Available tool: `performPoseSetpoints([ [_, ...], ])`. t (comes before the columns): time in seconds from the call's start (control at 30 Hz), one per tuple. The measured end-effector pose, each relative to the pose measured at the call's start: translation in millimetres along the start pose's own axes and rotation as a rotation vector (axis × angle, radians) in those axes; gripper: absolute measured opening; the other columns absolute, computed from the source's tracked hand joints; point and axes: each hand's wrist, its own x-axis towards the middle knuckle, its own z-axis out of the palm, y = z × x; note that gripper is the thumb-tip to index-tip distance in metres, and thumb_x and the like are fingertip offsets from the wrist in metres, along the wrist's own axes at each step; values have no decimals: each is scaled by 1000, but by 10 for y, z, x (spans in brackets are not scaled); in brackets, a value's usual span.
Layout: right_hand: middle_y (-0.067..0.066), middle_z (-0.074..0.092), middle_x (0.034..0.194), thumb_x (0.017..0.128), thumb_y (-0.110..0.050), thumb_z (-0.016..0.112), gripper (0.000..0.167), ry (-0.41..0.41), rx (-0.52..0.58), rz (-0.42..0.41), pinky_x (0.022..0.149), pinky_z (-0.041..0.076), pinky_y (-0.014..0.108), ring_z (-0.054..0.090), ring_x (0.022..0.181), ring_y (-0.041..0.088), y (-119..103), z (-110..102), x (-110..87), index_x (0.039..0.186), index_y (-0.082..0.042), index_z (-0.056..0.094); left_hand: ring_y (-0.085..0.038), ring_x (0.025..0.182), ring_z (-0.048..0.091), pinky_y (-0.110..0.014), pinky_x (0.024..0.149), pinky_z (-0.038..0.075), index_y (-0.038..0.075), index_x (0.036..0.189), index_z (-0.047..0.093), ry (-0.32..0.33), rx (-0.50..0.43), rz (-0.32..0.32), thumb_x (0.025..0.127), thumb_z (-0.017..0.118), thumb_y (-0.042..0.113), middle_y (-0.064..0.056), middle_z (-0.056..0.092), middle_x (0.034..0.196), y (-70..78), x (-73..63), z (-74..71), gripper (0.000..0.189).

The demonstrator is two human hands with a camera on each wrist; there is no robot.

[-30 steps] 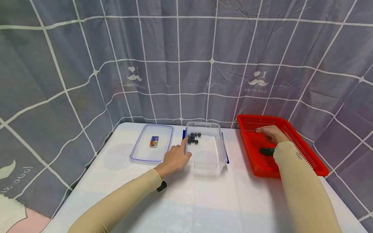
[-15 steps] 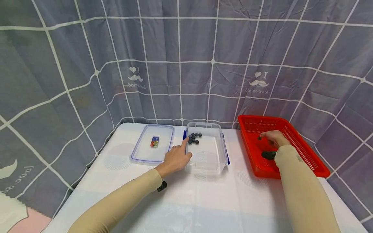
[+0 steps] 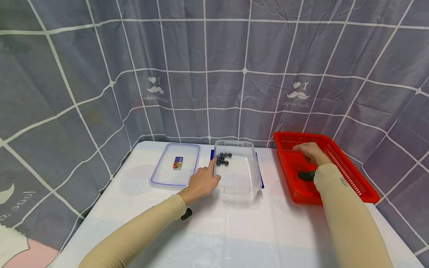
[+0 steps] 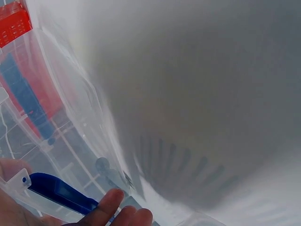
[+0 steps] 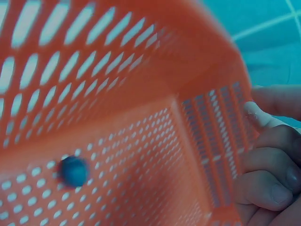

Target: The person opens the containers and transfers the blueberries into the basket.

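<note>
My left hand (image 3: 202,181) holds the left side of a clear plastic food container (image 3: 239,190), index finger stretched along its wall. In the left wrist view, fingertips (image 4: 109,201) lie by a blue clasp (image 4: 61,192) of the container. Several blueberries (image 3: 222,161) cluster in its back left part. My right hand (image 3: 311,152) is over the red plastic basket (image 3: 291,191), with no berry visible at its fingertips. Its index finger points forward and the other fingers are bent in the right wrist view. A single blurred blueberry (image 5: 74,171) shows there against the basket's perforated bottom.
A clear lid (image 3: 161,175) with a blue-lilac rim and a colourful sticker (image 3: 178,163) lies left of the container. All stands on a white-covered table (image 3: 214,230). A grey curtain (image 3: 221,89) with white lines hangs close behind and at both sides.
The blueberry at my right fingertips has left them; a small dark spot now shows lower in the basket. The right hand rose slightly. My left hand and the container stayed still.
</note>
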Motion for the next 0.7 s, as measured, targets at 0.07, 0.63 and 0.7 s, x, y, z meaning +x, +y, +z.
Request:
performPoseSetpoints([
  [0.07,-8,34,52,100,-30,57,54,-8,-14,-11,53,37,28,32,47,11,-83,16,5,143,3,51,-32,111,61,-50,70,50,26,162,22,-2,1,1,96,49,40,-17,66,124,0,5,-3,72],
  [0.63,-8,33,52,101,-32,59,54,-106,60,-153,49,31,25,30,47,11,-736,279,-178,142,2,51,-32,109,62,-50,70,50,26,162,22,1,12,-30,95,46,42,-16,67,122,131,-144,12,73],
  [0.7,-7,32,53,100,-32,60,53,-117,69,-157,50,31,25,30,48,12,-787,315,-203,142,0,53,-32,110,62,-51,71,50,25,162,22,2,8,-34,95,46,42,-16,66,122,155,-171,13,73],
])
